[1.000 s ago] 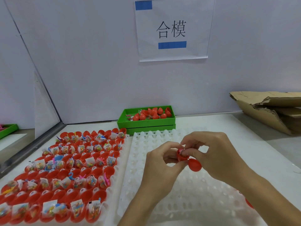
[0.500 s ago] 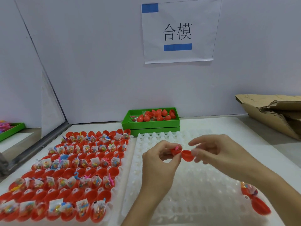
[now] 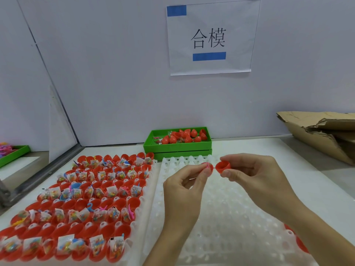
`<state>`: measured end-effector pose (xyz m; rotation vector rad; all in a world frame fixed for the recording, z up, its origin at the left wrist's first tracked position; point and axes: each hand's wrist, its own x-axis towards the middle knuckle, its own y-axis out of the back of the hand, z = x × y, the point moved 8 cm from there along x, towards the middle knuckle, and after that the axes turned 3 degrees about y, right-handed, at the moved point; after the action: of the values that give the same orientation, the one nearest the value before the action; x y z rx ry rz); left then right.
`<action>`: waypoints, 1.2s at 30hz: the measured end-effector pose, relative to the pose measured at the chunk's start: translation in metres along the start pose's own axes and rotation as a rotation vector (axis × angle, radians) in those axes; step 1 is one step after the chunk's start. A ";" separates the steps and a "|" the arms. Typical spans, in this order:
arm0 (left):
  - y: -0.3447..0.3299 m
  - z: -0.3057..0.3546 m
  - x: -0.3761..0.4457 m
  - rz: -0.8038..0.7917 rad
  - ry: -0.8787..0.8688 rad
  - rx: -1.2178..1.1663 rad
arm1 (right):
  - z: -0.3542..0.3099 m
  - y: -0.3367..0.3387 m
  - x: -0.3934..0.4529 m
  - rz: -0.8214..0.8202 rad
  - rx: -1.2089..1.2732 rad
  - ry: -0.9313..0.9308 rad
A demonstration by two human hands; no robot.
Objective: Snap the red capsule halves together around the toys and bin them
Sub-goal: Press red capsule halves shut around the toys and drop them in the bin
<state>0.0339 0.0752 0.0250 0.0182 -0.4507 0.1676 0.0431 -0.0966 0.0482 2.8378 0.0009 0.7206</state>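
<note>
Left hand (image 3: 185, 186) pinches a red half (image 3: 208, 167) with a pink toy bit poking out; right hand (image 3: 255, 176) pinches the other half (image 3: 222, 166), open side facing it, just apart. Both sit above the white tray (image 3: 226, 217). Green bin (image 3: 177, 145) with closed capsules sits at the counter's back edge. Filled halves (image 3: 80, 200) cover the left.
</note>
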 end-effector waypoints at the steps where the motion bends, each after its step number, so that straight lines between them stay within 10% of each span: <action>1: 0.001 -0.001 0.001 -0.001 0.017 -0.021 | -0.001 0.000 0.000 -0.007 -0.012 0.002; 29: 0.000 -0.010 0.006 -0.064 0.103 -0.085 | 0.002 -0.014 -0.004 -0.077 0.019 0.051; 36: -0.016 -0.007 0.000 -0.213 -0.034 0.250 | 0.021 -0.012 -0.006 0.057 0.061 -0.035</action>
<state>0.0392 0.0594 0.0190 0.3136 -0.4562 0.0131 0.0485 -0.0897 0.0255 2.9188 -0.0645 0.6935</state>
